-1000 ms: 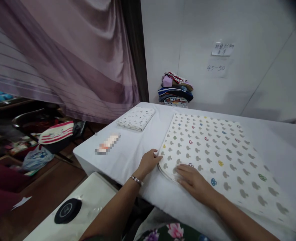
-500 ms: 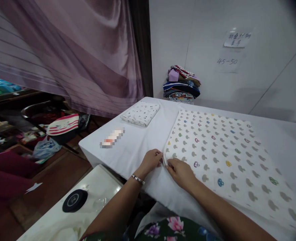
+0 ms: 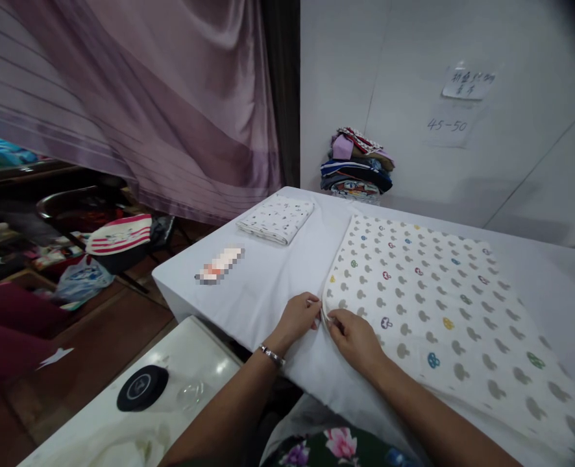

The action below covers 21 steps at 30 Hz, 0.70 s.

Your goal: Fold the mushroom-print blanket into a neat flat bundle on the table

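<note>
Left hand (image 3: 300, 316) and right hand (image 3: 353, 334) both closed in pinch on near left corner of mushroom-print cloth (image 3: 428, 305). Cloth lies flat on white desk (image 3: 268, 279). Likely risk: layers at corner slip apart between fingers, edges go uneven; too strong pull wrinkles flat part.

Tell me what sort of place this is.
Probably a small workroom or stall for folding cloth. The left hand and right hand pinch the corner of a mushroom-print cloth spread on a white-covered table; a folded cloth lies nearby, and a stack of folded fabrics stands against the wall.
</note>
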Available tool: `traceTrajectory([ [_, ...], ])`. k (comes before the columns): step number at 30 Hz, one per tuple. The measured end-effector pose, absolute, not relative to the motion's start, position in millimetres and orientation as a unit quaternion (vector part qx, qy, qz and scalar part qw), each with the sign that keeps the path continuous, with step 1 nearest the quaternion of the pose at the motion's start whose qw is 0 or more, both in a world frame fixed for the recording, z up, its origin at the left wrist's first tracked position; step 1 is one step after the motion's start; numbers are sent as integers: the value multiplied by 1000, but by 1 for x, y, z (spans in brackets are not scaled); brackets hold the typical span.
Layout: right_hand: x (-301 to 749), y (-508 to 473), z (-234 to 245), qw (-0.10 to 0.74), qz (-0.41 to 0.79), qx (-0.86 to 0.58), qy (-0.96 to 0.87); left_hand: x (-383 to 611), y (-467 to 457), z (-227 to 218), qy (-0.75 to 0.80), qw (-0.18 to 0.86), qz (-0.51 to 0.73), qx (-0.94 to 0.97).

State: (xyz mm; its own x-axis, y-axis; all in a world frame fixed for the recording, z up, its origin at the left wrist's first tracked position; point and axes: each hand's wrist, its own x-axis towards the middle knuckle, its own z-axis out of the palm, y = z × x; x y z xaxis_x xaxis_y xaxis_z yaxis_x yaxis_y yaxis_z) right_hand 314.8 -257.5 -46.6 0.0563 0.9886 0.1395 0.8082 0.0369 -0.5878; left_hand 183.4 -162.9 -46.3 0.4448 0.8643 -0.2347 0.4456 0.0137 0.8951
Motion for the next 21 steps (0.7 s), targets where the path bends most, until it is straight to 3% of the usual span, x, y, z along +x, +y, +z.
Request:
traceTrajectory([
  [11,305,-259,-47,171,104,-679,-706,188,-164,-43,508,484,186,688],
  [18,302,-263,-49,185,85,-666,-718,198,-158,-39,534,376,151,742],
  [21,300,-266,-49,183,66,-674,-713,201,-155,-39,539,385,139,736],
])
